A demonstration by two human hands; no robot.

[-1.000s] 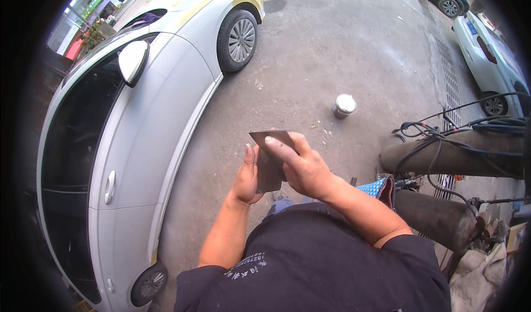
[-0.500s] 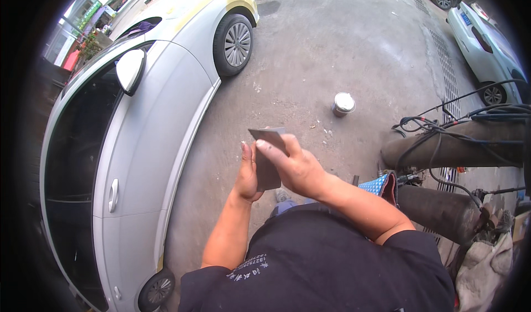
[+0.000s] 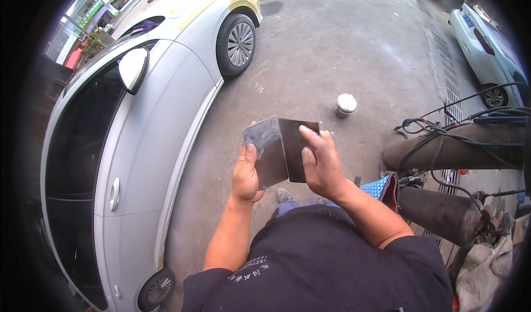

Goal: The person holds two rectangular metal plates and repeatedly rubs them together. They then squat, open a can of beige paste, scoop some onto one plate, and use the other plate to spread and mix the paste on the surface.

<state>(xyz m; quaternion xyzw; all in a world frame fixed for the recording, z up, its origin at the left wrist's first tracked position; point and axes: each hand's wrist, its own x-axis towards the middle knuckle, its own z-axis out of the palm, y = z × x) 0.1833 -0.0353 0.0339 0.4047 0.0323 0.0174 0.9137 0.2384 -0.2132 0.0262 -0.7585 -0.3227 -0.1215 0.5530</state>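
Note:
My left hand is closed on a thin grey rectangular putty board, thumb on its face and fingers behind. Pale smears mark the upper part of that face. Beside it, my right hand grips a darker flat putty spreader, with its thumb and a finger on the front. The long edge of the spreader lies along the right edge of the board, touching it or nearly so. Both pieces are held in front of my body, faces turned up. The other fingers of my right hand are partly hidden.
A silver car with pale yellow patches stands along the left. On the concrete sits a small bucket with a white top. At right are thick pipes draped with black cables, a floor grate and a white car.
Before, the two flat pieces overlapped and stood steeply between my hands. My right hand has moved right with the spreader, and both pieces now lie side by side, faces showing.

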